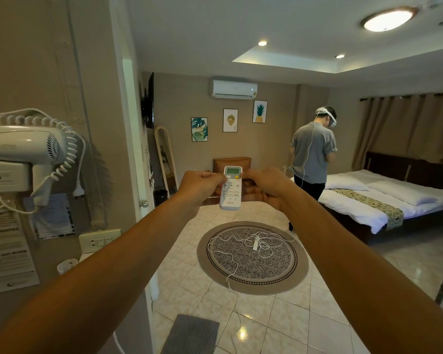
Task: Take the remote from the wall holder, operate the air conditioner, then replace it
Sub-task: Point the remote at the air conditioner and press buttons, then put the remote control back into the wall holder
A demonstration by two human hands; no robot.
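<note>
Head view: operating step.
Remote (231, 188): pointing up toward air conditioner (234, 89), well below it.
Left hand (202, 188): clamping remote, thumb on buttons.
Right hand (265, 183): pinching remote's edge.
Advice: keeping aimed, pressing one button firmly.

I find this to be a hotel or guesthouse bedroom. Evidence: a made double bed with white linen and patterned runner (384, 200), a white wall-mounted hair dryer with coiled cord (23, 146), printed guest notices on the wall (5, 249), and a white split air conditioner (233, 89).
</note>
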